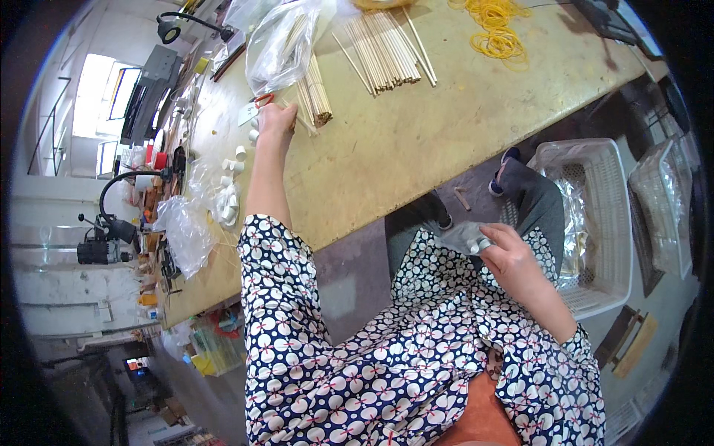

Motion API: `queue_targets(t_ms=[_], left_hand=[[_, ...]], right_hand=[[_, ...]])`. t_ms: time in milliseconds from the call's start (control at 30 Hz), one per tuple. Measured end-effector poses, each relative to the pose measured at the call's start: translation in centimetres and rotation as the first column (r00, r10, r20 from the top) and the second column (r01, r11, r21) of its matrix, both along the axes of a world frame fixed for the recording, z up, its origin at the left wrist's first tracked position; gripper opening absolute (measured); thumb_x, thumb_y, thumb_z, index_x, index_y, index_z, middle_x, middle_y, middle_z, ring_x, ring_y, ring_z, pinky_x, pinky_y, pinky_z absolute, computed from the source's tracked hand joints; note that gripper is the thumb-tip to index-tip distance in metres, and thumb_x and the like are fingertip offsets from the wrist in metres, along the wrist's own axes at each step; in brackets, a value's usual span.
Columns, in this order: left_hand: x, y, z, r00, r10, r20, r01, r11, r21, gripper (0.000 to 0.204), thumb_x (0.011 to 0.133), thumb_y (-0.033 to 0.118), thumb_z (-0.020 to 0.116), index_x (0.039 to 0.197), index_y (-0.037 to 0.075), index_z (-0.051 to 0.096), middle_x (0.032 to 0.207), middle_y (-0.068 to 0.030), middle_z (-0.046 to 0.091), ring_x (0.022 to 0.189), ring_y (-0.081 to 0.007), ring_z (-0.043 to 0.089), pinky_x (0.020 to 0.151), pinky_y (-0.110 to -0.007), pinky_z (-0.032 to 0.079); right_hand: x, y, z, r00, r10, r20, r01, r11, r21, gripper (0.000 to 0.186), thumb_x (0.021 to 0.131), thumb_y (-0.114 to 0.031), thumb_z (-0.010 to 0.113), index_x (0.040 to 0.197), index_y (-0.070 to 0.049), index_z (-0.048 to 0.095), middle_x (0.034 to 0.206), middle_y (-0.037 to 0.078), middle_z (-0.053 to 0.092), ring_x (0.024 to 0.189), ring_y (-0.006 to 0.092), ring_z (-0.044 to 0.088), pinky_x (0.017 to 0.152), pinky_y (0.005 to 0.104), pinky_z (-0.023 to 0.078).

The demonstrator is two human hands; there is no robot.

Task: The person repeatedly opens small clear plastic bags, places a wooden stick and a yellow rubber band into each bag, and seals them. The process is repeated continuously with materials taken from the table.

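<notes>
My left hand (277,120) reaches out over the table, its fingers curled closed beside a bundle of thin wooden sticks (321,111). A red scissor-like handle (264,98) shows just past the knuckles. Whatever the fingers hold is hidden. Above my lap, my right hand (512,259) pinches a small clear plastic bag (455,236) with white cylindrical pieces at its mouth. More white caps (239,153) lie on the table left of my left forearm. A large clear plastic bag (279,52) partly covers the bundled sticks.
The yellowish table (416,141) bears a row of loose sticks (383,56) and yellow rubber bands (497,37). A crumpled bag (186,230) and black lamps (119,212) line its left side. On the floor at right stands a white plastic crate (621,245) holding clear packages.
</notes>
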State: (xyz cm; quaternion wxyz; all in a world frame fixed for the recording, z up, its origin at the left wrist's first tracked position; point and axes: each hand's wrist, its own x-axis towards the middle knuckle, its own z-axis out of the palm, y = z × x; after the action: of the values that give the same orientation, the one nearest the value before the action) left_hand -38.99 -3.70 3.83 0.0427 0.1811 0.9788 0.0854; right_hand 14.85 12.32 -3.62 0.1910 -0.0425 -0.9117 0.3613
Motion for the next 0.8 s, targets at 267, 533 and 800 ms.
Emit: queue_targets(t_ms=[267,533,800], left_hand=[[2.6,-0.9,1.5,0.859,-0.026,0.511,-0.313,0.763,0.566,0.02,0.088,0.009,0.062,0.069,0.006,0.06,0.059,-0.0035,0.06,0.041,-0.0079,0.046,0.04,-0.025,0.035],[18.5,-2.7,4.5,0.859,-0.48,0.179,-0.073,0.231,0.97,0.007,0.097,0.007,0.067,0.103,0.006,0.064,0.094,-0.0063,0.073,0.086,-0.0124,0.069,0.08,-0.026,0.056],[35.3,0.8,-0.7,0.777,-0.63,-0.004,0.406,0.496,0.767,0.018,0.088,-0.002,0.076,0.104,0.003,0.069,0.098,-0.0055,0.073,0.095,-0.0148,0.068,0.085,-0.028,0.053]], right_hand=[[-0.1,0.3,0.5,1.0,0.012,-0.011,-0.011,0.997,0.082,0.01,0.078,-0.001,0.068,0.085,0.003,0.063,0.125,0.022,0.067,0.121,0.0388,0.062,0.098,0.0441,0.055],[-0.3,1.2,1.3,0.997,-0.008,-0.079,0.023,0.982,0.186,0.009,0.08,-0.006,0.065,0.087,0.001,0.063,0.128,0.02,0.066,0.125,0.0369,0.061,0.101,0.0433,0.054],[-1.3,1.1,3.1,0.991,0.031,-0.131,-0.007,0.984,0.18,0.01,0.078,-0.004,0.067,0.087,0.0,0.065,0.124,0.019,0.067,0.123,0.0352,0.063,0.099,0.0418,0.056]])
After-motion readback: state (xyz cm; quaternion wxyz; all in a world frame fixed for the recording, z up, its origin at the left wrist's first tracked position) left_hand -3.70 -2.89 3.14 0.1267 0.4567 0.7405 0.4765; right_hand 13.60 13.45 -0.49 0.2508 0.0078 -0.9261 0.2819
